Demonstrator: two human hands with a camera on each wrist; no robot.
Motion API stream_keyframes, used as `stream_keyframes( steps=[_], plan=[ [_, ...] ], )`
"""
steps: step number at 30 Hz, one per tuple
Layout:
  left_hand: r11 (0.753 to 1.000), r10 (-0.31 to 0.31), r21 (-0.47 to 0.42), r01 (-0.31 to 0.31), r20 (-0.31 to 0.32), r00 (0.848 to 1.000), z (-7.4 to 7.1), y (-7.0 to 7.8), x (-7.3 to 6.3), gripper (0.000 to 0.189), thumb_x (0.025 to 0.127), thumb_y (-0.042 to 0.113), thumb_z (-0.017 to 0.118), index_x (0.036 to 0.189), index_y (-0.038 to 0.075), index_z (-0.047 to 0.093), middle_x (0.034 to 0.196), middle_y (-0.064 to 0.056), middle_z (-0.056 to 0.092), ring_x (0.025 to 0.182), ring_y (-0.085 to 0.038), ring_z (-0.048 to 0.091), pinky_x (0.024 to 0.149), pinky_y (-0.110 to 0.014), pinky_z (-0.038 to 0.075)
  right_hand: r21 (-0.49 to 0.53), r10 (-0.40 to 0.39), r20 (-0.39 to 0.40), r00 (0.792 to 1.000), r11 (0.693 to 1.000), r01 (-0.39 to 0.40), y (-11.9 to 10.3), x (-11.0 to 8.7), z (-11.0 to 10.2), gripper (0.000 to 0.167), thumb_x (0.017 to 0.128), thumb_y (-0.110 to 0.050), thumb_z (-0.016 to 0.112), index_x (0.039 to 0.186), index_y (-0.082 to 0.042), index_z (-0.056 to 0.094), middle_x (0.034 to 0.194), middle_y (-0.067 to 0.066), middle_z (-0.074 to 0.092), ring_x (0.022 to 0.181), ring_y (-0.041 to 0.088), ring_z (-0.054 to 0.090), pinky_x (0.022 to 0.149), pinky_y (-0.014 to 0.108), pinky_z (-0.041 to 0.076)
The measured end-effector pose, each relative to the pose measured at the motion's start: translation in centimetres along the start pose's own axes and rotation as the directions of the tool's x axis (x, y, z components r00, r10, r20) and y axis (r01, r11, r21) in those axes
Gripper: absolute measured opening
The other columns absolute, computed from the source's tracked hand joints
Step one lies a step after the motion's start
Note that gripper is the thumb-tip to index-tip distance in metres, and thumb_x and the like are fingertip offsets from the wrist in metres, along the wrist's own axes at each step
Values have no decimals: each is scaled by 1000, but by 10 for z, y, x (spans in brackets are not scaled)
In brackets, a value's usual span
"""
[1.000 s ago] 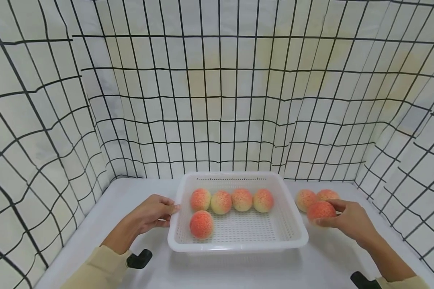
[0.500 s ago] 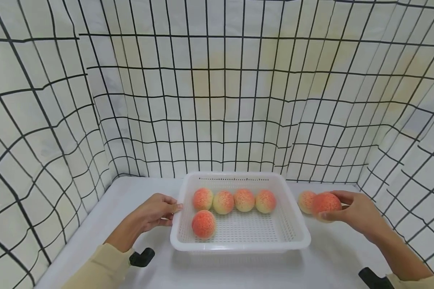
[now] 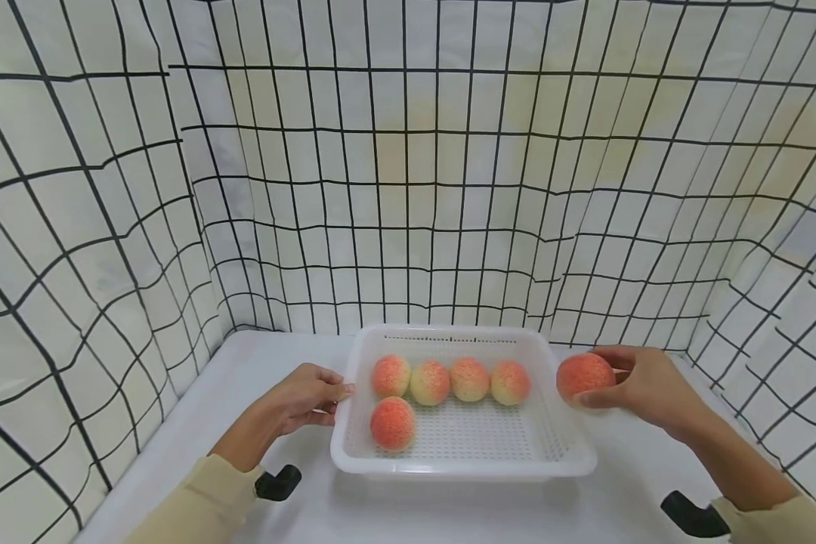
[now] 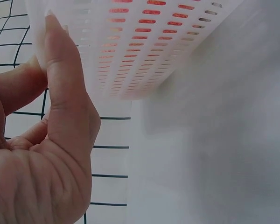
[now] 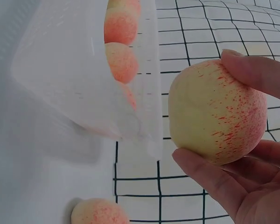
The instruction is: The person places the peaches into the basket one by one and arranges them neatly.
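Observation:
A white plastic basket (image 3: 462, 467) with slotted walls sits on the table, with several red-and-yellow peaches inside. Four-in-a-line is not needed to see that most lie along its back, while one redder peach (image 3: 392, 424) lies at the front left. My left hand (image 3: 309, 400) pinches the basket's left rim; in the left wrist view its thumb (image 4: 65, 60) lies along the outer wall. Just right of the basket, my right hand (image 3: 653, 389) holds a peach (image 5: 214, 112) between thumb and fingers, raised to about rim height. Its yellow side shows in the right wrist view.
Another peach (image 5: 99, 212) lies on the white table outside the basket, hidden in the head view behind the right hand and its peach. White walls with black wire grid (image 3: 421, 181) enclose the table at the back and both sides.
My right hand has lifted the peach off the spot beside the other loose peaches and brought it left toward the basket's right rim. The left hand keeps its hold on the rim.

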State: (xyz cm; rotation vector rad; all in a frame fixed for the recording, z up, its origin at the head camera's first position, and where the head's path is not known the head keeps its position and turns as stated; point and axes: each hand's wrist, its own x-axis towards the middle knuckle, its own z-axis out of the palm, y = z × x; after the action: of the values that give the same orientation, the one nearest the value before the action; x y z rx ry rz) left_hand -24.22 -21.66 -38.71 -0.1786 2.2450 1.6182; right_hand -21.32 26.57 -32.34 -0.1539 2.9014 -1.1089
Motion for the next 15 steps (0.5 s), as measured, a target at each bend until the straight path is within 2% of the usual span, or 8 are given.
stream_keyframes(
  steps=[7, 15],
  plan=[
    [1000, -7, -8, 7, -1, 1000, 1, 1, -1, 34, 99, 21, 72, 122, -5, 68, 93, -9, 67, 78, -19, 62, 67, -28, 61, 38, -26, 71, 997, 999, 23, -24, 9, 17, 88, 71, -38, 96, 142, -2, 58, 126, 17, 72, 103, 25, 74, 76, 38, 64],
    [1000, -7, -23, 8, 4, 1000, 1, 1, -3, 29, 100, 19, 71, 118, -3, 70, 92, -9, 68, 77, -18, 61, 65, -26, 60, 43, -123, 145, 982, 992, 118, -47, 21, 39, 82, 69, -35, 97, 137, -3, 63, 130, 15, 71, 103, 22, 75, 79, 35, 64]
  ],
)
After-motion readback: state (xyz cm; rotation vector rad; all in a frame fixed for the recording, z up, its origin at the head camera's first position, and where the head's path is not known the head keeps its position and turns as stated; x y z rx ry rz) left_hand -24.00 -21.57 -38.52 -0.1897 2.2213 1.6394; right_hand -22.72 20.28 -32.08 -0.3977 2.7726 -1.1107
